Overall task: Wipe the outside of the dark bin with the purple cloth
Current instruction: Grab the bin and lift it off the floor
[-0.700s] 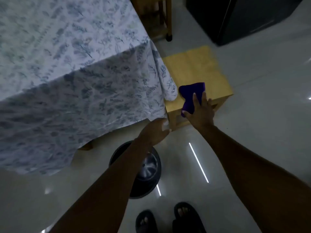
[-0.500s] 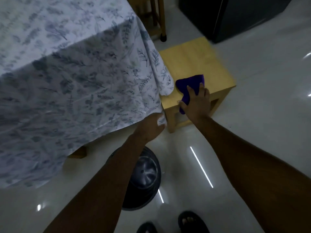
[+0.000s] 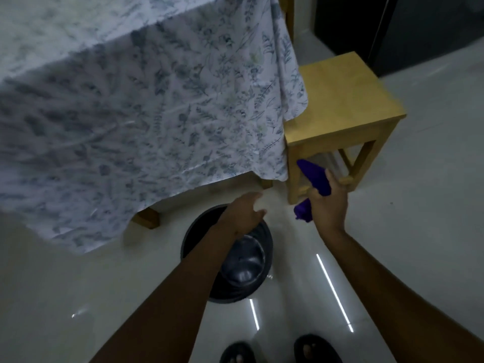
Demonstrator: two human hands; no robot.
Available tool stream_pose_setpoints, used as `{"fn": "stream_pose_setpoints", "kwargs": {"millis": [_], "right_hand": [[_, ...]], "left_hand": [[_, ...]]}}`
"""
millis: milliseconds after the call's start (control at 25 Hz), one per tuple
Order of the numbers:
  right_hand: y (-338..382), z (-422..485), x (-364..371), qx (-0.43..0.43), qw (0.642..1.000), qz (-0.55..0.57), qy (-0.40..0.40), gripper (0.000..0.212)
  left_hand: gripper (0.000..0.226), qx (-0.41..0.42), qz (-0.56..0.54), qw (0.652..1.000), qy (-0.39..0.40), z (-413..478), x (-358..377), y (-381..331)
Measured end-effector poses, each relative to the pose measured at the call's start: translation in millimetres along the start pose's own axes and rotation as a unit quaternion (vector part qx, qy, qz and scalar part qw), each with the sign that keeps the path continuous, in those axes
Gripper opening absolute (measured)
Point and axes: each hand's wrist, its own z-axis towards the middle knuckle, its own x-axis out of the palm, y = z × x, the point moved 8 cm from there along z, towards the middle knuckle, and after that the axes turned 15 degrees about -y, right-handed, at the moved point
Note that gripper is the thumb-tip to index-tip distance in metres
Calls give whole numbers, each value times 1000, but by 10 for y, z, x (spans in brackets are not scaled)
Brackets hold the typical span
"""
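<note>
The purple cloth [image 3: 315, 179] is seen bunched into a long, crumpled roll, deep violet, with one end sticking up and to the left past the thumb and a shorter tuft hanging out below the fist. Its long axis runs from upper left to lower right, tilted towards the wooden stool [image 3: 340, 100] behind it. It is gripped in the right hand [image 3: 328, 205], whose fingers are closed around its middle, in the air in front of the stool's legs. The dark bin [image 3: 230, 263], round and open-topped with a glossy inside, stands on the pale tiled floor [image 3: 419, 231] beside the floral tablecloth [image 3: 157, 113]. The left hand [image 3: 242, 213] is held over the bin's rim, fingers loosely spread, nothing in it.
</note>
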Motion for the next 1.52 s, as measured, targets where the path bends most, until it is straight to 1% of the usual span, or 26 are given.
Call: {"fn": "stream_pose_setpoints", "kwargs": {"millis": [120, 200, 320, 441, 481, 561, 601, 681, 721, 801, 841, 921, 1001, 1081, 1122, 1202, 1282, 1322, 1362, 1402, 1442, 1482, 1522], "right_hand": [[-111, -575, -149, 79, 994, 62, 42, 38], [-139, -853, -165, 104, 991, 58, 68, 43], [-361, -1135, -77, 161, 981, 33, 99, 57], [-791, -1272, -18, 208, 970, -3, 122, 63], [-884, -1283, -7, 218, 968, -11, 126, 64], [-1008, -1196, 50, 236, 965, -15, 117, 63], [-1043, -1143, 103, 245, 963, -12, 116, 63], [-1001, -1062, 206, 240, 963, -1, 122, 63], [-975, -1040, 248, 223, 966, 0, 128, 63], [-899, -1027, 315, 182, 972, -7, 146, 63], [-855, -1039, 347, 164, 974, -9, 158, 64], [-801, -1075, 436, 124, 975, -19, 182, 64], [-779, -1142, 525, 84, 975, -34, 201, 61], [-840, -1230, 614, 53, 972, -55, 223, 61], [-894, -1270, 654, 36, 968, -72, 238, 64], [-1001, -1355, 725, -1, 958, -106, 266, 66], [-1165, -1499, 805, -45, 945, -148, 288, 67], [-1247, -1591, 856, -86, 932, -180, 302, 68], [-1315, -1694, 911, -139, 908, -227, 322, 71], [-1392, -1793, 954, -199, 873, -285, 341, 73], [-1467, -1833, 994, -264, 838, -336, 338, 73], [-1491, -1854, 1020, -321, 810, -364, 330, 70], [-1496, -1865, 1052, -359, 792, -370, 326, 67]], "left_hand": [[55, -3, 31, 999, 17, -467, 81, 155], [52, -10, 42, 998, 35, -683, 208, 243], [43, -23, 65, 993, 93, -938, 611, 478], [44, -60, 84, 979, 175, -1232, 1141, 777], [47, -47, 99, 976, 189, -1303, 1291, 859], [48, -10, 132, 972, 193, -1314, 1468, 935], [43, 5, 141, 972, 190, -1274, 1498, 926], [35, 34, 151, 976, 154, -1133, 1406, 862], [36, 36, 147, 982, 113, -1050, 1266, 832], [34, 20, 125, 992, -13, -869, 881, 863], [29, 8, 111, 991, -73, -816, 703, 915], [19, -29, 82, 985, -150, -781, 489, 1075], [20, -74, 29, 978, -195, -824, 434, 1251], [29, -136, -51, 960, -239, -936, 433, 1461], [30, -169, -84, 950, -248, -991, 462, 1570], [31, -215, -133, 937, -240, -1065, 590, 1768], [33, -242, -160, 932, -219, -1107, 749, 1901], [34, -245, -165, 931, -214, -1110, 806, 1933], [34, -248, -167, 930, -212, -1101, 856, 1967], [33, -251, -172, 928, -216, -1086, 889, 1996], [33, -254, -176, 925, -221, -1069, 904, 2014], [33, -254, -179, 923, -226, -1067, 918, 2028], [33, -252, -179, 923, -231, -1082, 922, 2028]]}}
